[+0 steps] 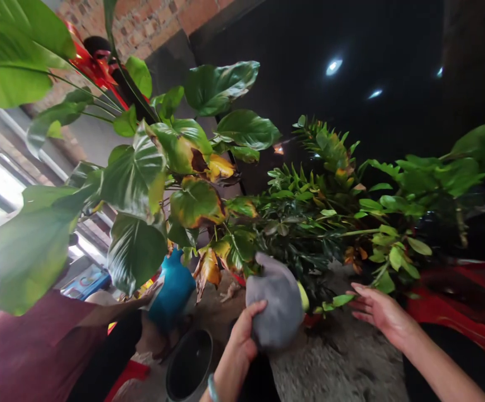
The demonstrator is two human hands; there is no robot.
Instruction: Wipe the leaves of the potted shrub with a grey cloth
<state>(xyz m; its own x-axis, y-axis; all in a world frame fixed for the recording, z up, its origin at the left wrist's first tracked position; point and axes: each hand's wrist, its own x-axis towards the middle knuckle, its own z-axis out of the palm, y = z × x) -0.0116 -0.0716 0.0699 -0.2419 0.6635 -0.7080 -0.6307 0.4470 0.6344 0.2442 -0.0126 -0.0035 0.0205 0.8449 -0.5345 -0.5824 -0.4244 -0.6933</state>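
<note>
Grey and blurred, a rounded object (278,312) is gripped in the left hand (244,335), thumb laid across its near face, a curved strip rising at its top; what it is exactly, I cannot tell. It sits low in the middle of the view, in front of the dark green foliage (288,234), with a yellow-green piece (303,297) showing just beside its right edge. The right hand (378,310) is open and holds nothing, fingers stretched towards a leafy sprig (342,300); whether they touch it is unclear. A pale bracelet (212,388) circles the left wrist, and near it stands a dark bucket (188,363). Over to the left, a person in a pink shirt (33,346) has one hand (152,293) at a blue vessel (172,290), below big leaves (133,173), some yellowed and browned at the edges. Behind these rise a glossy black panel (292,50) and a brick wall (142,22)
</note>
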